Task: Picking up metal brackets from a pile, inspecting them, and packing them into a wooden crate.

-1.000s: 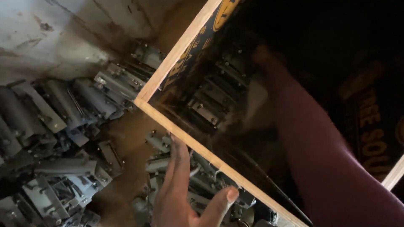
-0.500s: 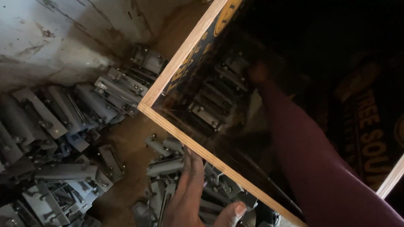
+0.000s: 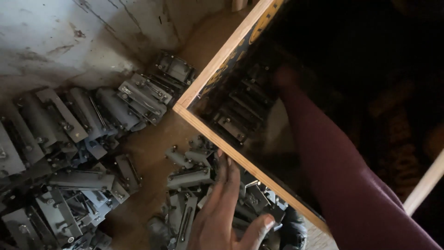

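Grey metal brackets (image 3: pixel 83 153) lie on brown floor (image 3: pixel 152 143); pale-wood-edged box (image 3: pixel 217 69); maroon sleeve (image 3: pixel 342 171).

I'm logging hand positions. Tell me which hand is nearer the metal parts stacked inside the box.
Right. The right hand reaches deep inside the wooden-edged box, close to the stacked metal parts. The left hand is outside the box, open over loose parts on the floor.

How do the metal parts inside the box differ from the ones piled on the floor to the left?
The metal parts in the box lie lined up side by side in deep shadow, hemmed in by the box's pale wooden-looking rim. The floor pile is far larger, jumbled at all angles, and sits in brighter light beside the stained wall. The right hand reaches among the boxed ones; the left hand rests on loose ones outside. Both groups look like the same grey bracket-like hardware with bolts.
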